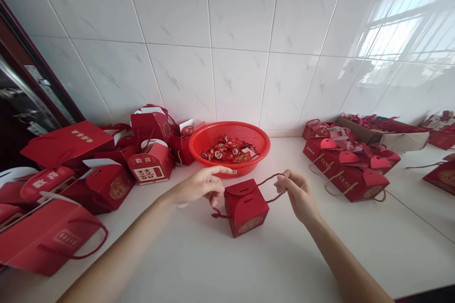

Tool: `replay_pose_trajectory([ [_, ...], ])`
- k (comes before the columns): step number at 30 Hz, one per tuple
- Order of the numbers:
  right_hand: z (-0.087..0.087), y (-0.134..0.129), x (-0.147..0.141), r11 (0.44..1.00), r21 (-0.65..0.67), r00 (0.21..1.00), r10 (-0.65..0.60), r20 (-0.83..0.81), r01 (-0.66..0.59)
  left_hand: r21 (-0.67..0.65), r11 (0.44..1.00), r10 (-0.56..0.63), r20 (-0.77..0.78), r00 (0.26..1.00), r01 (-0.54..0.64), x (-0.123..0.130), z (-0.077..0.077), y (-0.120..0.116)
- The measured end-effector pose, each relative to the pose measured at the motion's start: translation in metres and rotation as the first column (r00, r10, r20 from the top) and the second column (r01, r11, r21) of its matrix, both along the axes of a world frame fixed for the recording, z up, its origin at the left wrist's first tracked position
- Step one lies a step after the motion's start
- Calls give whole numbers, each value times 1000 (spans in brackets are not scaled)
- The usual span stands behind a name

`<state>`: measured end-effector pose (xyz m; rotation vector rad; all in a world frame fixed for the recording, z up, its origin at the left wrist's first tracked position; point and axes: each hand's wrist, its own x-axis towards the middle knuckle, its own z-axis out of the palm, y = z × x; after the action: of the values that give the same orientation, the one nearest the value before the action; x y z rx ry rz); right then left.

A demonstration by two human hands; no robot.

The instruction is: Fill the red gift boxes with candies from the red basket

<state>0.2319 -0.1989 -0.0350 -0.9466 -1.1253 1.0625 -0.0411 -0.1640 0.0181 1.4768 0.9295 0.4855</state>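
Note:
A small red gift box [247,208] with slotted flaps folded over its top and a gold emblem on its front stands on the white table between my hands. My right hand [296,191] pinches the dark red rope handle [270,180] on the box's right side and holds the loop out taut. At the box's left side my left hand [204,187] has its index finger stretched out and the other fingers curled round the left rope handle [219,215], part of which hangs below the fingers.
Behind the box a red plastic basket [231,170] holds small wrapped packets. Several red boxes [149,161] crowd the left. On the right stand several closed red boxes [359,182] and an open carton [405,142] with ribbons. A tiled wall [241,75] rises behind.

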Motion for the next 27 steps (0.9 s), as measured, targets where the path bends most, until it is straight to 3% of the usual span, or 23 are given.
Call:
replay_pose_trajectory([
  [5,17,-2,2,998,52,1000,20,-14,-20,-40,997,-58,288,956,72,-7,27,-11],
  [11,49,-11,-13,987,77,958,116,264,-141,56,981,-190,473,860,186,-1,27,-24],
  [15,61,-17,-31,967,135,885,134,445,-214,127,959,-282,489,826,252,5,26,-34],
  [20,54,-18,-51,967,154,868,106,485,-204,169,942,-335,475,814,289,7,25,-40],
  [24,49,-15,-63,977,168,878,37,477,-132,244,944,-298,354,886,220,7,25,-43],
  [27,47,-12,-69,980,184,894,-18,448,-73,364,930,-132,211,968,47,13,21,-45],
])
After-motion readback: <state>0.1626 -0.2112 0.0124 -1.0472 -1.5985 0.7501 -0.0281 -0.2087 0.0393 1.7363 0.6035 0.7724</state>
